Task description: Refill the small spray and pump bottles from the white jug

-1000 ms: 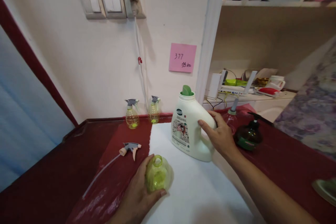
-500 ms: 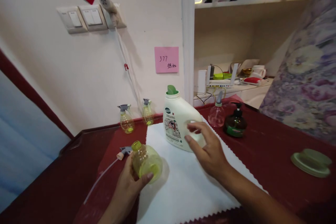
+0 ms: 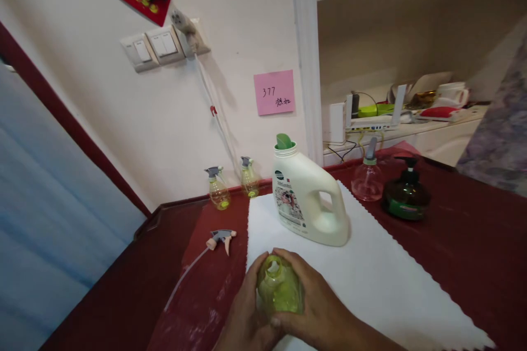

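Note:
Between my hands is a clear yellow-green bottle (image 3: 280,288), its neck uncapped and tipped toward me. My left hand (image 3: 251,307) wraps its left side, and my right hand (image 3: 315,299) curls round the right side with the thumb across the lower front. Behind them a large pale green detergent jug (image 3: 307,197) stands on a white cloth (image 3: 362,285), a green spout showing in its uncapped mouth. To the left a grey and peach spray trigger head (image 3: 222,237) lies with its long tube on the red tabletop.
Two small yellow spray bottles (image 3: 219,192) stand by the wall. At the right are a pink-tinted clear spray bottle (image 3: 367,178) and a dark pump bottle (image 3: 407,194). A white router (image 3: 374,120) sits on the shelf behind. Blue curtain (image 3: 45,203) hangs at the left.
My right hand has come away from beside the jug's handle and now grips the bottle with my left. The bottle has moved right and nearer to me. The view has turned left.

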`<state>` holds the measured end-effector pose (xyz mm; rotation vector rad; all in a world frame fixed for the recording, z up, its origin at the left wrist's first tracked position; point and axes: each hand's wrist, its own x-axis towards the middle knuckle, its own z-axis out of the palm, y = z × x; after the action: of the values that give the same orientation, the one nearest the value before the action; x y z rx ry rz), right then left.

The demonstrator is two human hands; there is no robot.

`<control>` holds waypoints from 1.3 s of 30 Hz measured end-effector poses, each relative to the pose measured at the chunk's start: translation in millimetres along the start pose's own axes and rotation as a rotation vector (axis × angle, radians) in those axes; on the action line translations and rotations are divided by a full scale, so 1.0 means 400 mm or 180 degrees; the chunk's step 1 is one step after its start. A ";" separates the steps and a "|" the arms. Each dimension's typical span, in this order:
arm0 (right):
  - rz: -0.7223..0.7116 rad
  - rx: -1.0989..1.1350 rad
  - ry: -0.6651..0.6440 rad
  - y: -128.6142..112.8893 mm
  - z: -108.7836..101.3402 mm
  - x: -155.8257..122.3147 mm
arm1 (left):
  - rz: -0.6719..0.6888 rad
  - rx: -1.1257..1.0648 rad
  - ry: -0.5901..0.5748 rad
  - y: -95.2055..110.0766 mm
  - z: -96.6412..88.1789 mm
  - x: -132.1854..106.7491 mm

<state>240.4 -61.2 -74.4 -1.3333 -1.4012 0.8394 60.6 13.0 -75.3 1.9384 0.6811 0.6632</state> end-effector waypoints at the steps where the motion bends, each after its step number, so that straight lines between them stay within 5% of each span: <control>1: -0.0050 -0.0033 0.0056 0.003 0.003 0.000 | -0.0004 0.0089 -0.0167 0.001 -0.010 -0.002; 5: -0.0046 -0.0215 0.0126 0.015 0.011 0.002 | -0.0151 0.0675 -0.0633 0.035 -0.097 0.006; 11: 0.0114 -0.0474 -0.0145 0.016 0.013 0.006 | -0.0283 0.2095 0.0654 0.045 -0.292 0.098; 12: 0.0129 -0.0479 -0.0157 0.015 0.013 0.007 | -0.0454 0.2667 0.0654 0.030 -0.319 0.118; 16: 0.0153 -0.0483 -0.0184 0.017 0.013 0.010 | -0.0803 0.3069 0.0635 -0.041 -0.382 0.179; 22: 0.0160 -0.0443 -0.0200 0.020 0.011 0.013 | -0.0989 0.3098 0.0592 -0.098 -0.370 0.200; 28: 0.0125 -0.0433 -0.0228 0.015 0.007 0.016 | -0.0816 0.2625 0.1043 -0.062 -0.373 0.183; 33: 0.0181 -0.0560 -0.0269 0.009 0.008 0.013 | -0.0404 0.1705 0.1648 0.062 -0.347 0.165; 36: 0.0142 -0.0596 -0.0251 0.007 0.006 0.011 | 0.0054 -0.0313 0.2453 0.182 -0.282 0.154; 39: 0.0099 -0.0620 -0.0244 0.009 0.006 0.009 | 0.0915 -0.0846 0.2603 0.285 -0.211 0.146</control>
<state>239.5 -56.8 -78.0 -1.4868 -1.5576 0.7977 64.1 58.4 71.2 1.4893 0.7454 1.6800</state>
